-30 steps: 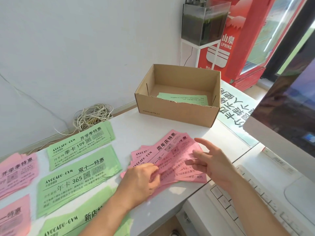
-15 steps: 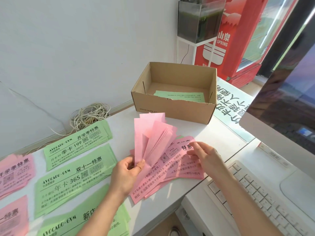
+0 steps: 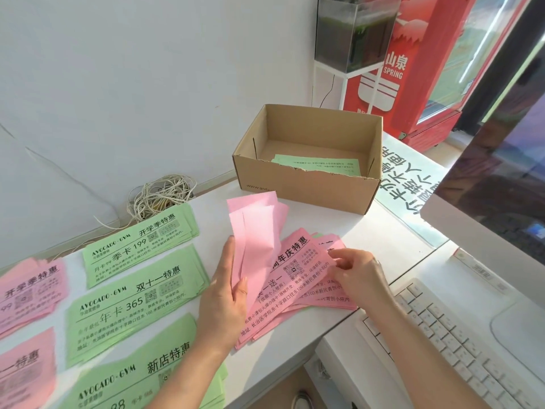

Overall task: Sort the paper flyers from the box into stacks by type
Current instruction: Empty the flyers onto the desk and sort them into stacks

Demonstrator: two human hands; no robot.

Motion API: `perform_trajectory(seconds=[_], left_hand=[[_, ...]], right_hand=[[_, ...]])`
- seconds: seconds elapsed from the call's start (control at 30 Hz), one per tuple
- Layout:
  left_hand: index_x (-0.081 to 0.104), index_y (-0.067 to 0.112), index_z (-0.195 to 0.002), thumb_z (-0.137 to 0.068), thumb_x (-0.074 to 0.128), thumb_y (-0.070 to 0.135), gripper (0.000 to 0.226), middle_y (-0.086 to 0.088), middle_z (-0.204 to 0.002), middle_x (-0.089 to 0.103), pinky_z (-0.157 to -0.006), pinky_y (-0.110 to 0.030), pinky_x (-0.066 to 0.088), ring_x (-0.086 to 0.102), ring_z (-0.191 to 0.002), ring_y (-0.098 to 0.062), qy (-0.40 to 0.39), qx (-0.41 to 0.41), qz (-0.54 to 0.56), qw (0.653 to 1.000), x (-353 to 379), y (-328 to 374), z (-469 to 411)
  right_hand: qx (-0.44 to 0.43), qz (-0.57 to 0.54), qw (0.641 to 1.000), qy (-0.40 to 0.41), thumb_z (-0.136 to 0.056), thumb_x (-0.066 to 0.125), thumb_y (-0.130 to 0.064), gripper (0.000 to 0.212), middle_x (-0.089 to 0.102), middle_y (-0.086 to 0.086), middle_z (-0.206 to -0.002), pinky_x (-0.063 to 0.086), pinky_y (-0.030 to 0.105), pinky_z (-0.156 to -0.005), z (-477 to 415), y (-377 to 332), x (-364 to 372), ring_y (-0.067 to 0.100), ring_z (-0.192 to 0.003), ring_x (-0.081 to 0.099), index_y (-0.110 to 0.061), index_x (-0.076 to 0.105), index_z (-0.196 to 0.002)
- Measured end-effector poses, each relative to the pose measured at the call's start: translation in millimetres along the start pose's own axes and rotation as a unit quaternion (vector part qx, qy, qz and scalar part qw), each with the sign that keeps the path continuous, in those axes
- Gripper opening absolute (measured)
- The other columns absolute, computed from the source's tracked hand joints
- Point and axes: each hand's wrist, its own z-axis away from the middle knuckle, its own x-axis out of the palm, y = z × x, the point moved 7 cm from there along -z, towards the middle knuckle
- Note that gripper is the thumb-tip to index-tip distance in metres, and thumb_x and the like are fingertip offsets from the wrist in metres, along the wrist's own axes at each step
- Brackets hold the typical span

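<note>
My left hand holds a fan of pink flyers upright, their blank backs toward me. Under it a loose pile of pink flyers lies face up on the white table. My right hand pinches the right edge of a flyer in that pile. The open cardboard box stands behind, with a green flyer lying in it. Three green stacks and two pink stacks lie in rows to the left.
A coil of white cable lies against the wall at the table's back. A white keyboard and a monitor sit to the right on a lower surface. A red drinks fridge and a small tank stand behind.
My left hand has lifted several pink flyers off the pile and raised them on end. My right hand has come down onto the pile's right edge.
</note>
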Motion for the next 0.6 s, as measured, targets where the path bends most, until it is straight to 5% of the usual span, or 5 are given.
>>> perform_trajectory(seconds=[0.1,0.2,0.3,0.43,0.6], left_hand=[[0.007,0.058,-0.14,-0.09,0.058,0.005,0.09,-0.018,-0.133,0.05,-0.058,-0.029,0.058,0.055,-0.046,-0.013,-0.041,0.09,-0.063,0.993,5.3,13.4,4.1],[0.019,0.058,-0.139,-0.094,0.053,0.028,0.064,-0.01,-0.11,0.064,-0.062,-0.027,0.058,0.06,-0.054,-0.013,-0.133,0.121,-0.113,0.977,14.3,22.5,8.5],[0.037,0.03,-0.143,-0.086,0.045,0.059,0.065,-0.001,-0.091,0.071,-0.049,-0.025,0.051,0.06,-0.047,-0.01,-0.147,0.166,-0.213,0.951,22.2,30.7,8.5],[0.024,0.021,-0.148,-0.09,0.053,0.02,0.065,-0.005,-0.061,0.064,-0.044,-0.031,0.044,0.059,-0.046,-0.024,-0.102,0.112,-0.186,0.971,16.7,19.4,1.0],[0.012,0.041,-0.144,-0.091,0.054,0.012,0.073,-0.016,-0.09,0.065,-0.062,-0.034,0.045,0.063,-0.072,-0.034,-0.032,-0.054,-0.067,0.996,0.1,-8.8,-2.8]], right_hand=[[0.002,-0.005,1.0,-0.004,-0.087,0.056,-0.011,0.021,0.068,-0.007,-0.071,0.045,0.016,-0.046,-0.6,-1.7,1.0,0.007,-0.059,0.062,-0.02,0.074,-0.08],[-0.018,-0.076,0.997,-0.008,-0.088,0.061,-0.015,0.023,0.06,0.001,-0.057,0.04,0.02,-0.047,-2.2,-9.7,0.8,0.013,-0.052,0.05,-0.006,0.07,-0.069],[-0.032,-0.182,0.982,-0.046,-0.091,0.063,-0.019,0.031,0.054,0.002,-0.054,0.031,0.015,-0.042,-0.8,-22.9,8.6,0.01,-0.047,0.045,-0.001,0.064,-0.066],[0.003,-0.316,0.944,-0.09,-0.095,0.055,-0.025,0.028,0.064,0.004,-0.068,0.034,0.017,-0.046,1.8,-37.7,24.5,0.01,-0.056,0.055,-0.008,0.065,-0.074],[-0.04,0.063,0.997,-0.017,-0.093,0.049,-0.025,0.03,0.064,-0.007,-0.114,0.05,0.025,-0.073,-4.9,-24.3,10.1,0.012,-0.093,0.063,-0.029,0.058,-0.121]])
